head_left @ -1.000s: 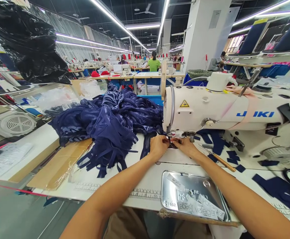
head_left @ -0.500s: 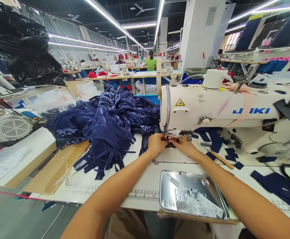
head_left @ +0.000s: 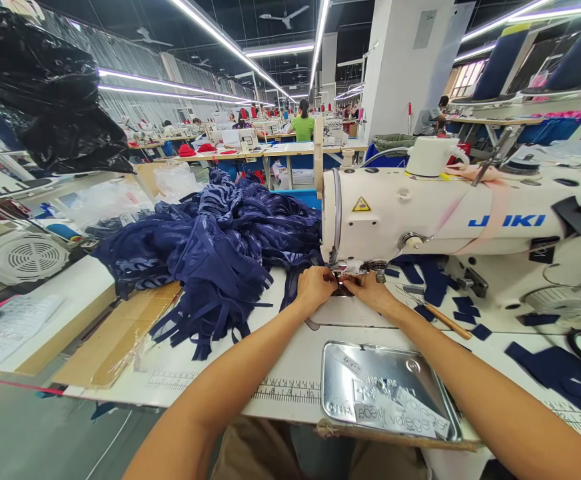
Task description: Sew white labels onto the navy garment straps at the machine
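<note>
— Both hands pinch together at frame centre: the left hand (head_left: 314,285) and right hand (head_left: 372,291) have their grip closed on a small navy piece (head_left: 343,288) under the sewing machine (head_left: 450,217) needle.

— And the containers?

— Low and right of centre, a metal tray (head_left: 410,368) holds white printed labels (head_left: 395,413). On the table (head_left: 290,360), left of centre, lies a heap of navy fabric (head_left: 215,247).
</note>
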`<state>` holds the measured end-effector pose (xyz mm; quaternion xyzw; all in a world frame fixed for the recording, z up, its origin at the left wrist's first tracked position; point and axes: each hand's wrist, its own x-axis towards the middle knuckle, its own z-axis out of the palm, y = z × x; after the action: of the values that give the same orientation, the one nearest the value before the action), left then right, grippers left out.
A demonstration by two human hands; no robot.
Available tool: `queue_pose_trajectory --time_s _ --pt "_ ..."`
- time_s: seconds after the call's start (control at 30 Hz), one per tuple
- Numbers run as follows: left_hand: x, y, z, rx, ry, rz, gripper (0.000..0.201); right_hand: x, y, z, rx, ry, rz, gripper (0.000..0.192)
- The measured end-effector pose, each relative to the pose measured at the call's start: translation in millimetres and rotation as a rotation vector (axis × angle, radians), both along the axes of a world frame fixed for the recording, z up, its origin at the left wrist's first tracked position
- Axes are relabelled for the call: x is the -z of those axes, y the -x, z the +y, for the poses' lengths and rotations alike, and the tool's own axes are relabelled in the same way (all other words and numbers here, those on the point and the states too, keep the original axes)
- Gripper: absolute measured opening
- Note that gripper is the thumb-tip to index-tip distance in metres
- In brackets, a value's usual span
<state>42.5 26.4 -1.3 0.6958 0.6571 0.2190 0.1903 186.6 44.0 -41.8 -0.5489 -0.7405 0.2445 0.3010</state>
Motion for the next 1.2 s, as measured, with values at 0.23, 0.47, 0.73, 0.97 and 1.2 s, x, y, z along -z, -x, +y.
queue_pose_trajectory --time_s 0.23,0.47,0.73,0.97,1.2 --pt "-2.5 1.5 2.5 0.015 0.03 -0.009 0.017 -4.7 0.4 -1.8 -0.004 -0.003 -0.022 0.019" --pt "-0.5 1.7 -1.4 0.002 0.012 -0.039 0.016 -5.7 2.0 -2.4 -0.004 0.0 -0.027 0.019" --pt "2.4 1.1 -0.7 -0.014 0.001 -0.054 0.015 -5.6 1.8 -1.9 0.007 0.007 -0.049 0.018" --pt "1.7 1.0 -0.6 -0.013 0.005 -0.049 0.016 -8.5 2.5 -3.6 0.003 0.013 -0.063 0.019" --pt "0.5 0.3 1.1 -0.024 0.016 -0.04 0.016 -7.2 2.3 -3.1 0.003 0.009 -0.069 0.019"
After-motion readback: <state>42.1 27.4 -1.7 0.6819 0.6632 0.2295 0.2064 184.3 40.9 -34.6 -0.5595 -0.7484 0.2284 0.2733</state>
